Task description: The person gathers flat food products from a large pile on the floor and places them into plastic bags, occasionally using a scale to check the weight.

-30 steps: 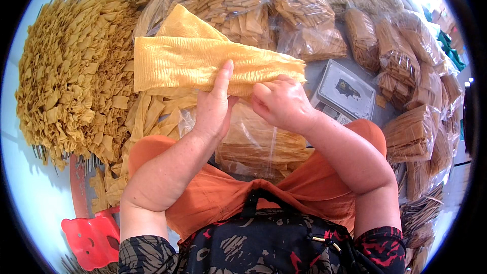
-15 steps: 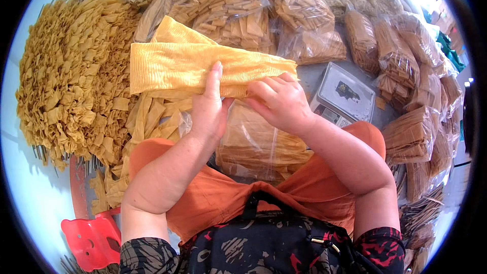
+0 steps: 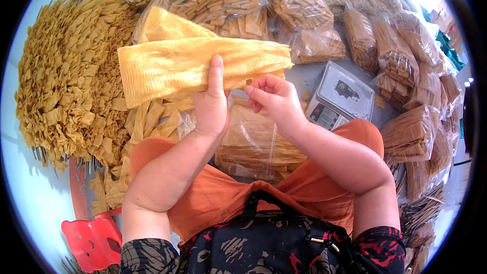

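My left hand (image 3: 213,99) is closed round a folded strip of yellow, wrinkled sheet that looks like dried tofu skin (image 3: 172,66). Its thumb lies flat across the front, and the other fingers are hidden behind. One layer sticks up behind at the upper left. My right hand (image 3: 274,99) is at the strip's lower edge, with thumb and forefinger pinched together beside a small dark spot or hole. Whatever sits in that pinch is too small to make out. Below the hands, a clear plastic bag of similar sheets (image 3: 253,144) lies between my knees.
A flat weighing scale (image 3: 345,91) stands at the right. Filled plastic bags (image 3: 299,7) crowd the back, and wrapped bundles (image 3: 411,132) line the right side. At the left rises a tall heap of yellow strips (image 3: 71,71). A red plastic stool (image 3: 91,243) is at lower left.
The folded strip has shifted left and a little up, its left end now tilting lower. My right hand has come off its right end and moved to the lower edge, fingers pinched.
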Demonstrator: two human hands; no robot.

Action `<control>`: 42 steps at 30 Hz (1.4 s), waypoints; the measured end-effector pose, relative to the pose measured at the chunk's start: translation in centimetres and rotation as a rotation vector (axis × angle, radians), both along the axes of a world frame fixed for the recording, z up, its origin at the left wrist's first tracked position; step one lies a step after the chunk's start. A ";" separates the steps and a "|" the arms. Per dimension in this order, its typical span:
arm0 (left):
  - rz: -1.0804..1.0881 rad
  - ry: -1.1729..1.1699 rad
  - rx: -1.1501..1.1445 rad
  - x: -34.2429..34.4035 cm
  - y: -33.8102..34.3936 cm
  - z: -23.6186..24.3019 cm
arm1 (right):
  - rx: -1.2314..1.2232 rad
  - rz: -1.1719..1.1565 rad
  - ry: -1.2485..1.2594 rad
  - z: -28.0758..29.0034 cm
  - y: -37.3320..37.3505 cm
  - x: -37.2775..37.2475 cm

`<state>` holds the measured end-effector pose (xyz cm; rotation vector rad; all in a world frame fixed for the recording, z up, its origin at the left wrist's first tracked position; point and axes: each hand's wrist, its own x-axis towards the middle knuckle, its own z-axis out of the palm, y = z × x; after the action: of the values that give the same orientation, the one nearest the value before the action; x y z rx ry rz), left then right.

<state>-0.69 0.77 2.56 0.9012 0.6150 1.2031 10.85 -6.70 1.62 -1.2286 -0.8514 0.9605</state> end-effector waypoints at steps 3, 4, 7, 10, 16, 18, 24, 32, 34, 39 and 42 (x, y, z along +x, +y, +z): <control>0.033 0.252 0.362 -0.4 0.0 -0.3 | -0.151 0.199 0.437 0.0 -0.1 1.1; 0.038 0.279 0.363 -0.3 -0.1 -0.2 | -0.199 0.310 0.598 -0.1 -0.1 1.5; -0.014 0.115 -0.011 -0.7 0.2 0.9 | -0.067 0.494 0.639 1.3 -0.2 2.0; -0.032 -0.041 -0.154 -1.0 2.2 0.2 | 0.067 0.440 0.539 3.2 -0.7 4.0; -0.030 -0.008 -0.293 -1.9 2.9 -0.3 | 0.083 -0.100 0.242 2.9 0.4 9.4; -0.097 0.007 -0.306 -1.9 2.4 -0.2 | 0.079 -0.226 0.148 2.7 0.6 10.1; -0.301 0.043 -0.267 -2.0 1.8 -0.6 | 0.261 -0.540 -0.536 0.5 2.2 12.5; -0.531 0.113 -0.253 -2.4 0.3 0.8 | 0.035 -0.076 -0.263 0.7 1.2 6.8; -0.598 0.098 -0.236 -2.6 0.2 1.1 | 0.002 0.005 -0.170 0.5 1.3 6.1; -0.670 0.118 -0.170 -2.6 0.2 1.2 | 0.022 0.023 -0.080 0.9 1.1 5.5; -0.658 0.116 -0.164 -2.5 0.2 1.3 | 0.039 -0.025 -0.038 1.0 0.9 6.1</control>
<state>-3.23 0.93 3.84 0.9376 0.4469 0.5057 16.97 -5.79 2.66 -1.2248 -0.8791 0.8985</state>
